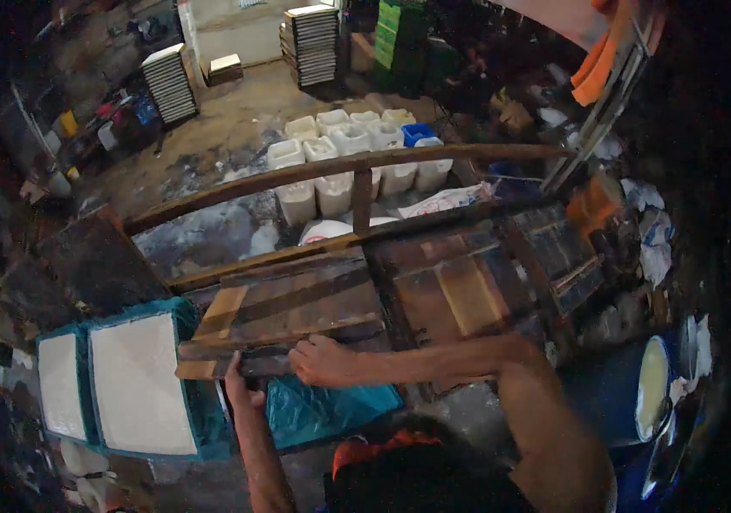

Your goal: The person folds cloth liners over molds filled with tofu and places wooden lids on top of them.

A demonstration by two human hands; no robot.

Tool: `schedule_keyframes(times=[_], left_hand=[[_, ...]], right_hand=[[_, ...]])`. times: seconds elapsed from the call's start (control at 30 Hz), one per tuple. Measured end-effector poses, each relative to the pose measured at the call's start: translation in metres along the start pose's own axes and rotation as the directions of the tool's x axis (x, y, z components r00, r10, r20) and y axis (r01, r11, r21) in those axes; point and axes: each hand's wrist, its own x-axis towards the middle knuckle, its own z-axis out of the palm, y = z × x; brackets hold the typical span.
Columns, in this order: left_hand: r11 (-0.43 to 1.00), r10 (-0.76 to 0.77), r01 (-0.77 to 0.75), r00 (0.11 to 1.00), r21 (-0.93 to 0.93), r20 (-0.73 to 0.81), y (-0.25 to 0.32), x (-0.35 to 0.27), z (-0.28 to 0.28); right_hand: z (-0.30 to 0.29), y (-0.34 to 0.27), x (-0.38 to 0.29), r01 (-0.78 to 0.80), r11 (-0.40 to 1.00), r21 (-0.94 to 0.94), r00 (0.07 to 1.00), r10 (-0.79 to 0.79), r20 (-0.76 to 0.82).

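A slatted wooden panel [314,298] lies tilted before me, with pale wood strips along its left side and front. My right hand [320,360] is closed over its near edge, the fingers curled on the front rail. My left hand [243,383] grips the same edge further left, one finger up against the wood and the thumb lower down. Beneath the panel, a teal plastic sheet [333,410] shows between my arms. Left of my left hand are a large white slab-like surface [141,385] and a narrower one [57,388], both bordered in teal plastic.
A second wooden panel [461,288] adjoins on the right. Beyond a wooden rail [211,199] stand several white plastic jerrycans [333,192]. A blue barrel [602,397] with pale contents is at lower right. Stacked trays [311,48] and green crates [391,38] stand at the back.
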Motion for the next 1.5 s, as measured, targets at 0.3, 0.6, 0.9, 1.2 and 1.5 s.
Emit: schedule_keyframes(times=[0.3, 0.6, 0.9, 1.2, 1.5], left_hand=[[0.997, -0.006, 0.0, 0.997, -0.081, -0.077, -0.074, -0.048, -0.037], [0.983, -0.168, 0.181, 0.951, 0.027, -0.259, -0.1, -0.061, -0.092], [0.942, -0.279, 0.3, 0.949, 0.152, -0.145, -0.113, -0.109, -0.159], [0.952, -0.25, 0.292, 0.913, 0.089, -0.324, -0.141, -0.107, -0.173], [0.981, -0.163, 0.19, 0.926, 0.048, -0.339, -0.128, -0.096, -0.16]], right_hand=[[0.006, 0.062, -0.101, -0.834, 0.442, 0.33, 0.512, 0.842, 0.167], [0.116, 0.03, -0.187, -0.524, -0.367, 0.769, 0.208, 0.82, 0.534], [0.106, -0.038, -0.201, -0.559, -0.371, 0.742, 0.19, 0.813, 0.55], [0.104, -0.036, -0.206, -0.663, -0.1, 0.742, 0.315, 0.862, 0.398], [0.119, -0.034, -0.208, -0.538, -0.216, 0.815, 0.239, 0.888, 0.393]])
